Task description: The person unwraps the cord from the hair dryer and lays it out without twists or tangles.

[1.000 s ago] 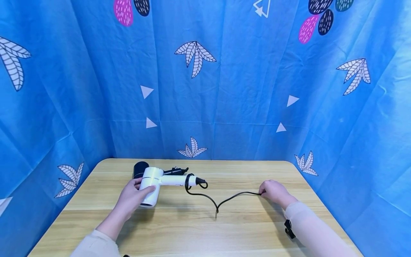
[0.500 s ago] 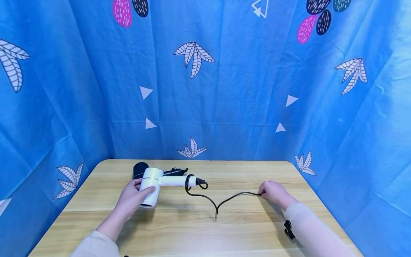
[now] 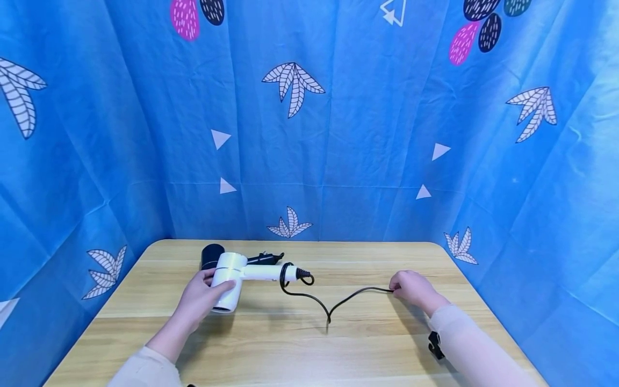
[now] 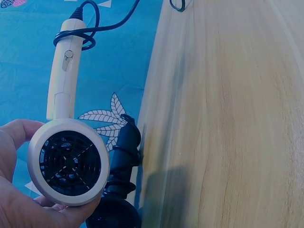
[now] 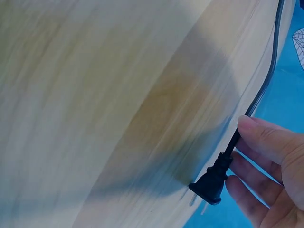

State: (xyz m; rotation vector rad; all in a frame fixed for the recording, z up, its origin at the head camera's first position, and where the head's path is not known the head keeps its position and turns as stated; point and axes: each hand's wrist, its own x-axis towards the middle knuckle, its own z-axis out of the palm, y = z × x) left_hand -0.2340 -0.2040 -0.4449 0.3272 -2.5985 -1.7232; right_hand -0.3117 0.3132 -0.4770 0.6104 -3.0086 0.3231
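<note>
Neither hand has visibly moved: left hand [image 3: 200, 295], lower left, grips the white hair dryer [image 3: 247, 272] around its barrel [image 3: 225, 301]; right hand [image 3: 413, 288], lower right, pinches the black cord [image 5: 275, 47] near its plug [image 5: 210, 186].

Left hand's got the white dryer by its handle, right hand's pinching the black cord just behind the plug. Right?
One fix: the left hand grips the white dryer by its barrel, not its handle. The left wrist view shows the handle pointing away from the fingers. The right hand does pinch the black cord just behind the plug.
</note>
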